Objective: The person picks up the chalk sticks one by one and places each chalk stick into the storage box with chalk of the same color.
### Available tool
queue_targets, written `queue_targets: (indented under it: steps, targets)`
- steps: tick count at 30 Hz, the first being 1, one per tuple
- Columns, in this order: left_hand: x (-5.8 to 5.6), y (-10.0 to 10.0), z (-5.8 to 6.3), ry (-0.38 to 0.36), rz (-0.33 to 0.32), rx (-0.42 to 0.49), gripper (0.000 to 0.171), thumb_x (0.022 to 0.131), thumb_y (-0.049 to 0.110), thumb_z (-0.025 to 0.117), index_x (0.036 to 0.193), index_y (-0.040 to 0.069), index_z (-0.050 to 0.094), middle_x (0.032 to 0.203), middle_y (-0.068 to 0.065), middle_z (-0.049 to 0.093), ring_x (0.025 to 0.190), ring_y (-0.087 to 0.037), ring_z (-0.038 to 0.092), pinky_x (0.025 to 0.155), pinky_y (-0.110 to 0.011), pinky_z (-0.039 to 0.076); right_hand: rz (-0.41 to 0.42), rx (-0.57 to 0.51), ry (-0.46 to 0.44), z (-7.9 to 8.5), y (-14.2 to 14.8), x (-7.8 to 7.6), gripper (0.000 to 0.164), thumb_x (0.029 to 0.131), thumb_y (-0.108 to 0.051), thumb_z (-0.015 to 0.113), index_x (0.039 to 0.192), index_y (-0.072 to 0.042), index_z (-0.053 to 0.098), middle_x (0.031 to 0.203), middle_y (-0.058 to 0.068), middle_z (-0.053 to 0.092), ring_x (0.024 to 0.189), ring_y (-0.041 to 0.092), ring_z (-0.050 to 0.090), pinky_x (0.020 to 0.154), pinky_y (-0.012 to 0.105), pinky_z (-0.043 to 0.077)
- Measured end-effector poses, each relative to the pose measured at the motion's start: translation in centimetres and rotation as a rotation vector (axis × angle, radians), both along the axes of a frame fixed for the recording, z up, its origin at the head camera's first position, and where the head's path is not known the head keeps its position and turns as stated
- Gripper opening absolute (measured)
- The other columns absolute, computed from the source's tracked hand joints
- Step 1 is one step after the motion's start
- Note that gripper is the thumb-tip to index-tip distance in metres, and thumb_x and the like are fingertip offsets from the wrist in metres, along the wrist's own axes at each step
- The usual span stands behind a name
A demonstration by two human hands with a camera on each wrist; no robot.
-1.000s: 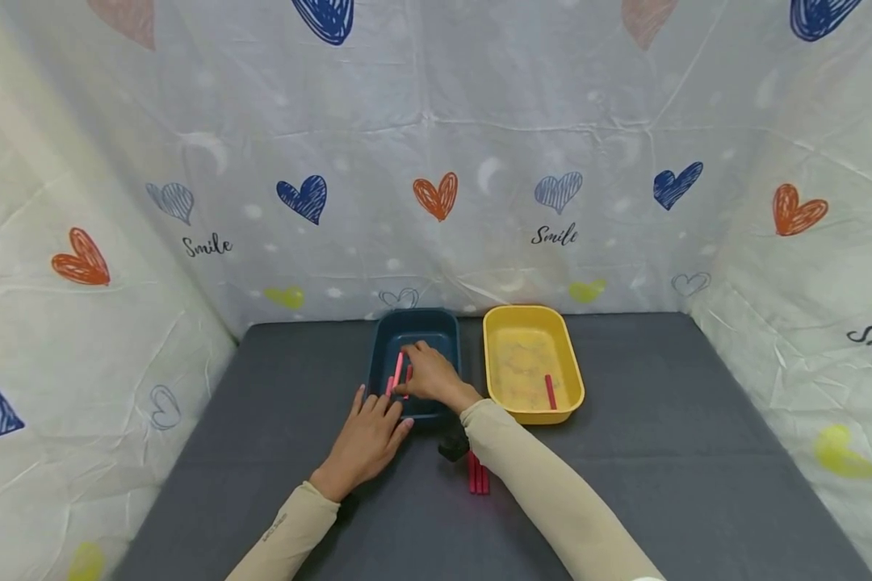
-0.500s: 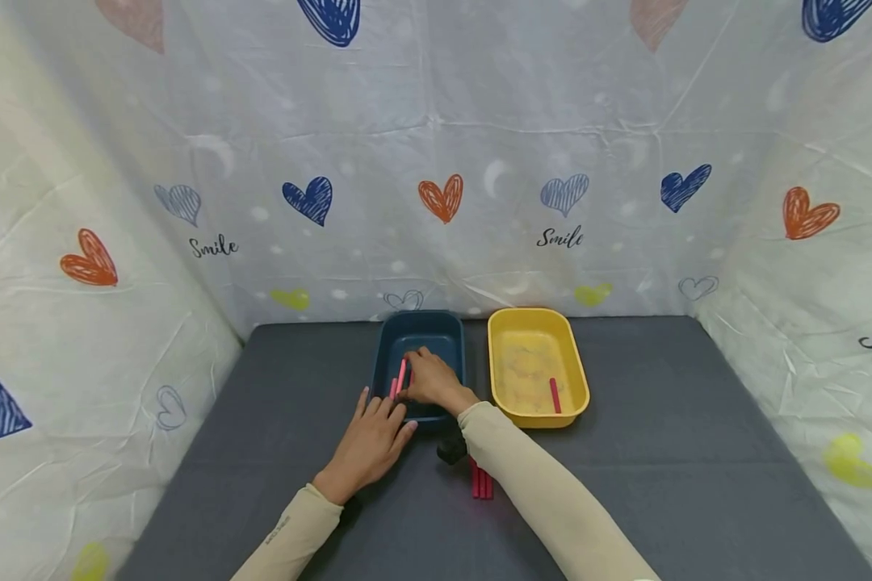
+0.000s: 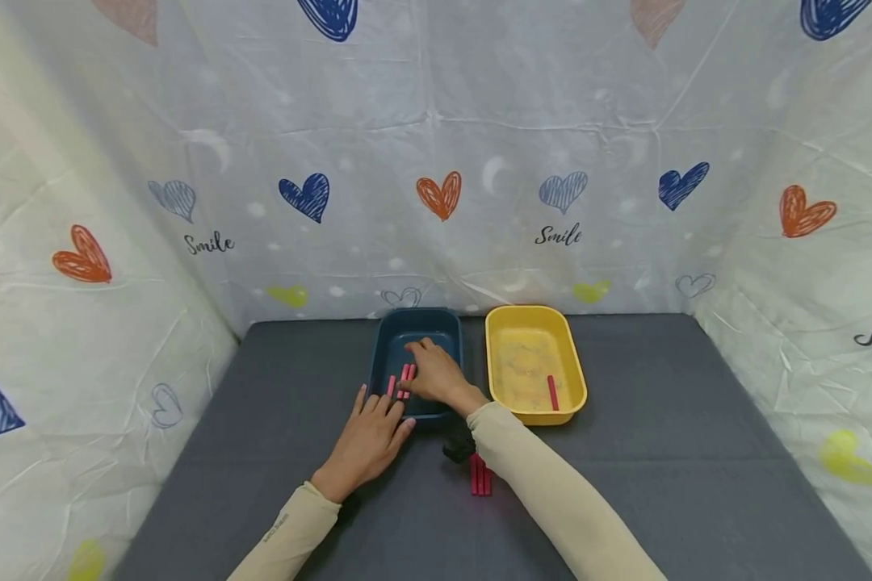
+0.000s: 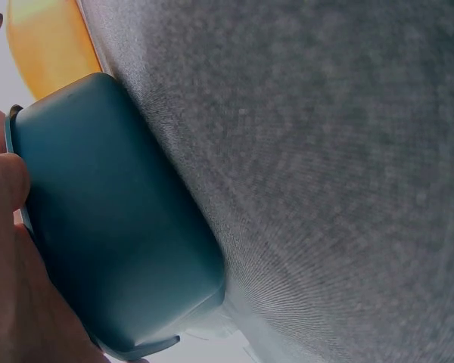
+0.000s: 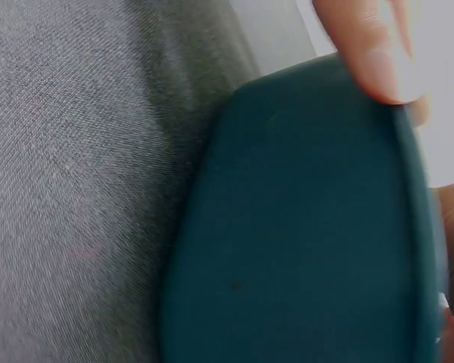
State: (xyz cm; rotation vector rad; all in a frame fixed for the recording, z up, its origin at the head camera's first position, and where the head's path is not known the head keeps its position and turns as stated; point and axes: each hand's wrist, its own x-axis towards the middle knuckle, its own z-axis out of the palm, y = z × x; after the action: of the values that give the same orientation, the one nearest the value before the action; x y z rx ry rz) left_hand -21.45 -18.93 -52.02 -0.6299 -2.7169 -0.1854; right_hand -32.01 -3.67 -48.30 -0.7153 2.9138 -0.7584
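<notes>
A dark blue tray stands at the back middle of the table. Three slim pink sticks show inside it, a single one on the left and two side by side, a middle stick and a right one. My right hand hovers over the tray, thumb and forefinger parted beside the pair. Along the near left rim rests my left hand, its fingers extended over the edge. The left wrist view shows that hand's thumb at the tray's rim; the right wrist view shows a fingertip by the wall.
To the right stands a yellow tray with one red stick in it. Several red sticks lie together on the dark grey table, partly under the right sleeve. A heart-patterned cloth hangs behind and at both sides.
The stick that my right hand held tilted now lies in the blue tray beside another, and the thumb and forefinger have let it go. My left hand stays at the rim.
</notes>
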Motion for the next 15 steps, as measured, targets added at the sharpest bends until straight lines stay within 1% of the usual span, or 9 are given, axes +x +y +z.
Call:
queue_targets:
  steps: [3, 7, 12, 15]
  targets:
    - [0.0, 0.0, 0.0, -0.004, 0.007, -0.001, 0.026, 0.099, 0.036, 0.056, 0.099, 0.010, 0.058, 0.097, -0.011, 0.061, 0.103, -0.032, 0.057, 0.114, -0.065, 0.026, 0.001, -0.043, 0.012, 0.7, 0.7, 0.4, 0.066, 0.086, -0.038, 0.075, 0.142, -0.015, 0.049, 0.141, 0.010, 0.051, 0.124, 0.027, 0.055, 0.102, 0.043, 0.049]
    - [0.0, 0.0, 0.0, -0.011, 0.010, -0.005, 0.027, 0.099, 0.037, 0.056, 0.099, 0.010, 0.059, 0.097, -0.012, 0.061, 0.103, -0.032, 0.058, 0.114, -0.064, 0.026, -0.014, -0.066, 0.041, 1.5, 1.7, 1.0, 0.063, 0.087, -0.040, 0.073, 0.141, -0.017, 0.051, 0.137, 0.007, 0.052, 0.121, 0.024, 0.057, 0.101, 0.041, 0.050]
    - [0.1, 0.0, 0.0, -0.011, 0.016, -0.017, 0.027, 0.099, 0.038, 0.057, 0.100, 0.011, 0.059, 0.096, -0.011, 0.061, 0.102, -0.031, 0.058, 0.114, -0.064, 0.027, -0.043, -0.127, 0.096, 2.0, 3.0, 1.6, 0.056, 0.089, -0.036, 0.072, 0.138, -0.014, 0.054, 0.132, 0.007, 0.055, 0.113, 0.023, 0.060, 0.097, 0.040, 0.052]
    - [0.1, 0.0, -0.1, -0.013, 0.018, -0.016, 0.028, 0.099, 0.038, 0.056, 0.103, 0.010, 0.060, 0.096, -0.011, 0.062, 0.102, -0.031, 0.058, 0.114, -0.064, 0.028, -0.052, -0.165, 0.128, 2.2, 3.7, 2.0, 0.053, 0.090, -0.035, 0.071, 0.136, -0.013, 0.055, 0.128, 0.007, 0.057, 0.111, 0.023, 0.061, 0.097, 0.039, 0.052]
